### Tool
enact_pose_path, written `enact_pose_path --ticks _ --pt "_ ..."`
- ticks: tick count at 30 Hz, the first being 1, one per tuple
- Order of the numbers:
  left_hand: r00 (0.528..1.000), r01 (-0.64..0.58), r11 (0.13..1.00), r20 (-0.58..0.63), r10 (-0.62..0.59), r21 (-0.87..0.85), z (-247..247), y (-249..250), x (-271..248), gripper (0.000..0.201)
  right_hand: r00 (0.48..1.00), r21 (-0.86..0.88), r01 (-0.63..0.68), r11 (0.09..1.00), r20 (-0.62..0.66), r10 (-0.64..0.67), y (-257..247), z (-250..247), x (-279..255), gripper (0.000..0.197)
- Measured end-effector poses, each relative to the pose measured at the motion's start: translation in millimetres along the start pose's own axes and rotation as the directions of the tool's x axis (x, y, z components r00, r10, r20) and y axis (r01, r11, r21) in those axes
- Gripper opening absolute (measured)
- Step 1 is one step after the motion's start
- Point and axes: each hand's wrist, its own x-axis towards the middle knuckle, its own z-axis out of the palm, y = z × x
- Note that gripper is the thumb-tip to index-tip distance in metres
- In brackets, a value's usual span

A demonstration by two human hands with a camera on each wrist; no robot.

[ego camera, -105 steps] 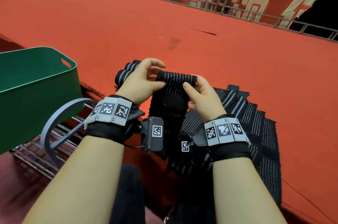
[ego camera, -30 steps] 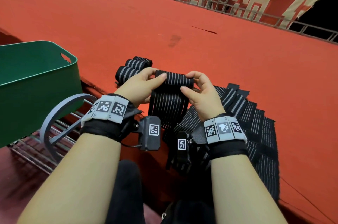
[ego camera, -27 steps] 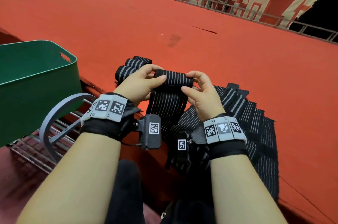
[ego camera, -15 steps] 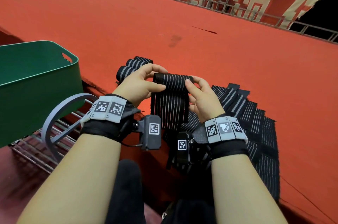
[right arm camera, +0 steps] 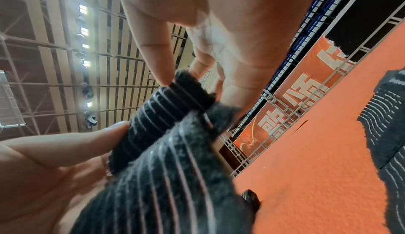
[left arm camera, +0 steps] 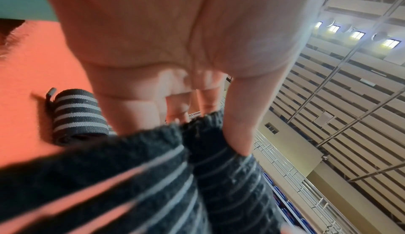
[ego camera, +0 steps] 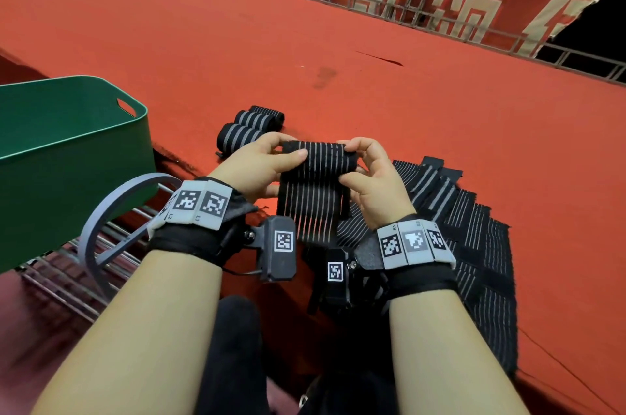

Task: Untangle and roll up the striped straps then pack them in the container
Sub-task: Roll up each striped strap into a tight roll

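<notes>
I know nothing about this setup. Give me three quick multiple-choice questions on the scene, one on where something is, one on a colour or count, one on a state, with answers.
1. Where do the finished rolls lie?
A. in the bin
B. on the red carpet beside the left hand
C. on the person's lap

2. What colour is the bin?
A. green
B. blue
C. white

3. What state is the held strap in?
A. flat
B. partly rolled
C. knotted

Answers:
1 B: the finished rolls rest on the red carpet just past the left hand.
2 A: the bin is green.
3 B: both hands, the right hand too, pinch the strap, rolled on top, its tail hanging.
</notes>
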Motion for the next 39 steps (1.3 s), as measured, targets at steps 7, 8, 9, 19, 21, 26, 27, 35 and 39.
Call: enact_pose_path --ticks 7,8,9,19,21,26,27,35,39 --pt "0.993 -0.119 0.993 0.003 0.119 -0.023 -5.0 1.0 -1.9 0.031 0.979 0.102 -0.192 0.976 -0.054 0.198 -1.1 2.2 2.3 0.023" --pt "0.992 -0.128 0.992 0.005 0.128 -0.013 -5.8 1.0 -2.0 0.034 0.972 0.079 -0.222 0.972 -0.057 0.226 -0.9 3.5 2.0 0.027" --pt "0.991 -0.133 0.991 0.008 0.133 -0.003 -6.0 0.9 -2.1 0.036 0.969 0.064 -0.237 0.969 -0.059 0.241 -0.4 4.6 1.8 0.029" --pt "1.0 0.017 0.994 -0.022 -0.019 -0.106 -8.0 -4.5 0.9 0.039 0.971 0.191 -0.231 0.954 -0.017 0.238 3.3 4.6 3.9 0.026" --pt "0.995 0.092 0.985 -0.013 -0.094 -0.144 -8.9 -5.0 2.2 0.039 0.978 0.192 -0.204 0.96 0.001 0.208 4.8 5.4 4.5 0.032" --pt "0.989 0.14 0.987 -0.037 -0.143 -0.079 -15.6 -10.9 8.5 0.032 0.986 0.162 -0.162 0.973 0.055 0.155 8.4 11.7 8.2 0.04" --pt "0.989 0.137 0.986 -0.049 -0.142 -0.093 -17.1 -12.7 9.7 0.023 0.985 0.157 -0.17 0.973 0.064 0.161 9.1 13.1 9.5 0.04" --pt "0.977 0.135 0.976 -0.139 -0.159 -0.169 -39.5 -31.7 21.3 0.015 0.956 0.161 -0.295 0.942 0.048 0.291 30.0 30.0 24.0 0.032" --pt "0.943 0.175 0.967 -0.249 -0.219 -0.186 -55.5 -47.8 32.9 0.043 0.939 0.109 -0.343 0.933 0.011 0.344 50.2 48.4 36.9 0.033"
